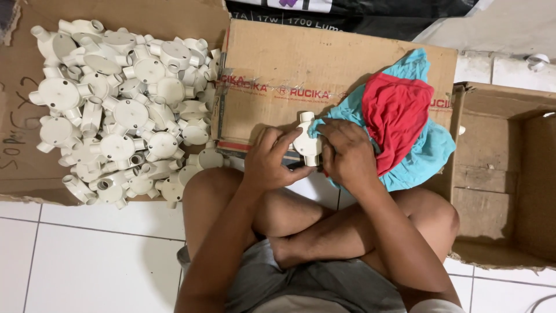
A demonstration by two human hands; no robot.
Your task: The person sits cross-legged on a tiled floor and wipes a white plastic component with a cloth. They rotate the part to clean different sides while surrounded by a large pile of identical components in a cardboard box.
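**Round junction box gripped in both hands over a closed carton**

Far left: a flattened sheet of brown cardboard spread on the white tiled floor, heaped with a pile of cream plastic junction boxes, round-bodied with short pipe sockets, lying at all angles and touching one another. Just right of the pile: a closed cardboard carton, sealed with printed tape, serving as a work surface at the far side of the crossed bare legs. At centre, near the carton's near edge: the left hand, fingers curled around the left side of a single cream junction box, one socket pointing away and the box raised just above the carton. Immediately right: the right hand, closed on the same box from the other side and also bunching the near end of a turquoise cloth, apparently pressed against the fitting, though the contact itself sits hidden behind the fingers. Farther right on the carton: a red cloth lying on top of the turquoise one, both draped past the carton's right edge. Far right: an open empty-looking brown cardboard box on its side on the tiles. Along the far edge: black plastic sheeting.
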